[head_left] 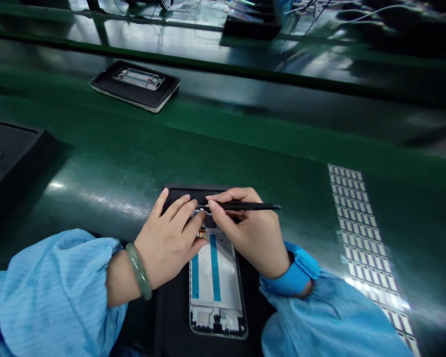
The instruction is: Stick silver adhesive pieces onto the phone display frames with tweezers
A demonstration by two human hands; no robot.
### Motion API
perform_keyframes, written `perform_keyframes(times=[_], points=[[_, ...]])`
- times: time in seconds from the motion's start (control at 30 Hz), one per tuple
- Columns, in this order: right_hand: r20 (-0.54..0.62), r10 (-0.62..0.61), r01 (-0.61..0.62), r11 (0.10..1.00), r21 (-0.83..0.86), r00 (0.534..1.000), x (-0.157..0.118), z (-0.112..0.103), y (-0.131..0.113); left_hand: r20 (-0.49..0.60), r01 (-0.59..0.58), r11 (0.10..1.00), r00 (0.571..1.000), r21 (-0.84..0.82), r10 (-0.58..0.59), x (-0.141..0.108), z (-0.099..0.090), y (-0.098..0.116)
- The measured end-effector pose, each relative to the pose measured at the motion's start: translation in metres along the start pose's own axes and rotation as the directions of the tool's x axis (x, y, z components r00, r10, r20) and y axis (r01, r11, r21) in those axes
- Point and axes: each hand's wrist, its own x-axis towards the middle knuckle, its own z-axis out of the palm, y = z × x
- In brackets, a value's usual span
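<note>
Phone frame (228,277) of thin silver metal with blue strips, steadied beneath the left hand (169,240)

The frame is set on a flat black pad (174,317), its upper end covered by the left hand, which is laid palm down with fingers spread. In the right hand (258,230), a slim black tweezer-like tool (245,205) is pinched between thumb and fingertips, directed toward the left fingertips; whether anything is caught at its tip cannot be told. The frame is judged to be light, stiff at the rim and rather slippery; it is best held by its long edges, below the left hand, clear of the small orange part (201,232) beside the left thumb, which looks fragile.

Right of the right hand, a long sheet of small white rectangles (360,228) is laid on the glossy green desk (126,148). Well beyond the left hand, a second silver frame (139,78) is rested on a thin black tray (163,96). Access to the upper end is largely blocked by the fingers.
</note>
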Motion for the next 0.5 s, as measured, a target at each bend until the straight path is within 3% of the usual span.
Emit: perform_keyframes(times=[0.17,0.5], points=[[-0.005,-0.028,0.028,0.998,-0.052,1.0,0.003,0.0023,-0.0035,-0.006,-0.002,1.0,1.0,0.009,0.003,0.0007,0.0008,-0.0003],[-0.022,0.017,-0.016,0.999,0.049,1.0,0.0023,0.0018,0.0028,-0.015,-0.009,1.0,1.0,0.011,0.009,-0.0003,0.0007,-0.0012]])
